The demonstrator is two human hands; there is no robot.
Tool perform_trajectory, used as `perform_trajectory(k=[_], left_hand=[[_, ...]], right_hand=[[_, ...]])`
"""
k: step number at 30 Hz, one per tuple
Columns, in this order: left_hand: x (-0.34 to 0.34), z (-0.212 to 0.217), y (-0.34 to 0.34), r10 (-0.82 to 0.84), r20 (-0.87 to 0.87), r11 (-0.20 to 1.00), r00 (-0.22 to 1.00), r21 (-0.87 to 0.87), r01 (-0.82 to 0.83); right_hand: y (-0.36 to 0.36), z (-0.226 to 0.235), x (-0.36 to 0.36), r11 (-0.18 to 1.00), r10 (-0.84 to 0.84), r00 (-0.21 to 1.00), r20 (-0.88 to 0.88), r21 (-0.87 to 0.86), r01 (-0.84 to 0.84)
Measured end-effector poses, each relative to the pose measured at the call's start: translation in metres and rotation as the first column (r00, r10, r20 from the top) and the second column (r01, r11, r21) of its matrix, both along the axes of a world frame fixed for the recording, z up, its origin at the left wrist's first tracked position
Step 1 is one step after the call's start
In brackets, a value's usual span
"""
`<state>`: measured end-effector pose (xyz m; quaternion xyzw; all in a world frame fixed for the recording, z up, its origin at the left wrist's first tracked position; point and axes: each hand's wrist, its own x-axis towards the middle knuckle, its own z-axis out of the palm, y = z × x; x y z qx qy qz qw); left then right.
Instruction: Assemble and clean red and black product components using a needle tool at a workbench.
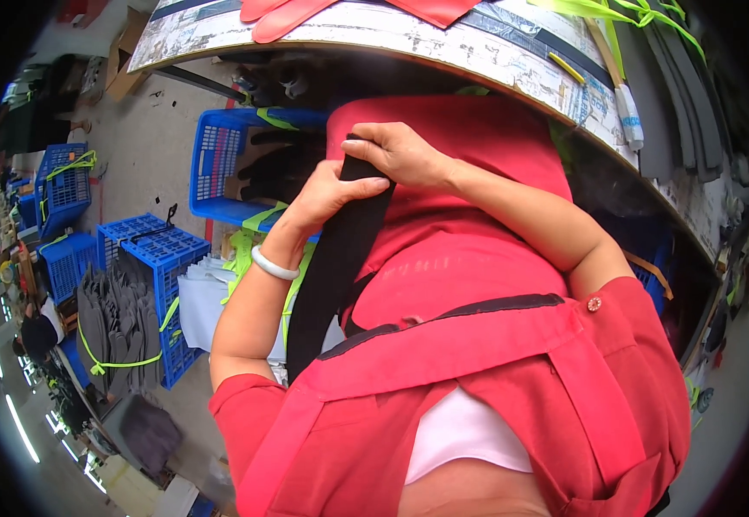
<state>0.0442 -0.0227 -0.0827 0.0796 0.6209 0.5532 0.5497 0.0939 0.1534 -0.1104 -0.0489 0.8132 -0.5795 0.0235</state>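
Note:
A long black fabric strip [334, 276] hangs from my hands over the left side of my lap. My left hand [333, 191], with a pale bangle [274, 264] at its wrist, is closed on the strip, thumb lying across it. Just above and to the right, my right hand [405, 157] pinches the strip's upper end. The two hands almost touch. Beneath them the red apron [469, 129] covers my lap. What lies under the fingers is hidden.
Ahead stands a worn table [211, 36] bearing red fabric pieces [297, 15], a yellow pen-like stick [567, 68] and dark grey strips [680, 112]. To the left are a blue crate [211, 155] holding dark pieces, another blue crate [172, 302] and tied grey bundles [120, 327].

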Motion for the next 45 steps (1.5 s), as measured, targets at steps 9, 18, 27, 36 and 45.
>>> perform_trajectory(k=[9,18,27,36,45], left_hand=[[-0.004,-0.010,0.003,-0.083,-0.054,0.990,0.995,-0.115,0.077],[-0.021,-0.012,-0.119,-0.300,0.042,0.904,0.953,-0.305,0.298],[-0.003,-0.112,-0.133,0.467,0.732,0.358,0.497,0.357,-0.863],[0.005,-0.077,0.001,0.650,0.562,0.395,0.512,0.326,-0.859],[0.010,-0.085,-0.020,0.577,0.508,0.538,0.639,0.353,-0.766]], right_hand=[[-0.004,-0.014,-0.009,0.959,-0.044,0.955,0.294,-0.257,0.123],[0.116,-0.006,-0.013,0.862,-0.420,0.888,-0.189,0.224,0.455],[0.049,-0.028,-0.033,0.753,-0.645,0.762,-0.062,-0.220,0.620],[-0.013,-0.021,-0.043,0.958,-0.124,0.934,0.336,-0.206,0.201],[-0.029,-0.030,-0.037,0.976,0.029,0.909,0.417,-0.208,0.064]])
